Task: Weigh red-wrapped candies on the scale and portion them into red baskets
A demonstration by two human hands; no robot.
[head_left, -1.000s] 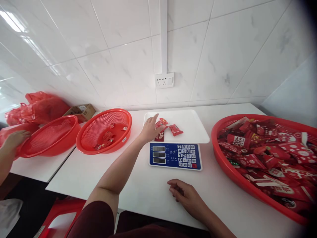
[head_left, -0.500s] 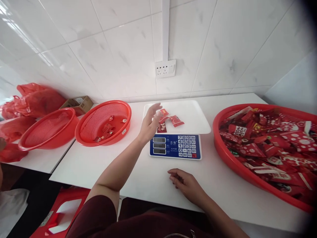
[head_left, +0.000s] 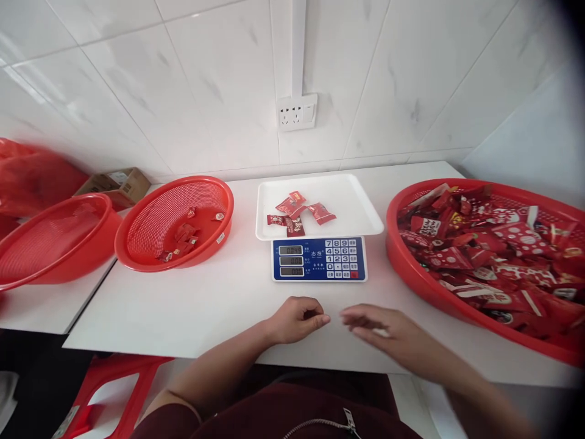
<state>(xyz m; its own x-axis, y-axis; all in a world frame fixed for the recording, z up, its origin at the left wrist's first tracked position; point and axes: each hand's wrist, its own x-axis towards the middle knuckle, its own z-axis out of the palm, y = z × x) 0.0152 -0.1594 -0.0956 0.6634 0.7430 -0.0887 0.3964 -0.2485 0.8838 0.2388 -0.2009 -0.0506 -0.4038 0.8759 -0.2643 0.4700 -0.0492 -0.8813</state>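
My left hand (head_left: 299, 320) hovers over or rests on the table in front of the scale. Its fingers are loosely curled, and nothing shows in them. Facing it, slightly blurred, my right hand (head_left: 388, 332) has its thumb apart from its fingers and holds nothing. Behind both hands stands a digital scale with a blue keypad panel (head_left: 320, 259) and a lit display. On its white tray (head_left: 351, 207) lie several small red snack packets (head_left: 322, 213), grouped toward the left and middle.
To the right, a big red basket (head_left: 411, 292) is heaped with red packets. A red mesh basket (head_left: 150, 201) on the left contains several small ones. Farther left are another red basket (head_left: 107, 235), a cardboard box (head_left: 137, 186) and red plastic bags (head_left: 36, 177). A wall socket (head_left: 297, 113) sits behind.
My left hand has left the tray and come back to the table near my right hand, leaving the packets on the scale. My right hand has shifted rightward and its fingers have opened.
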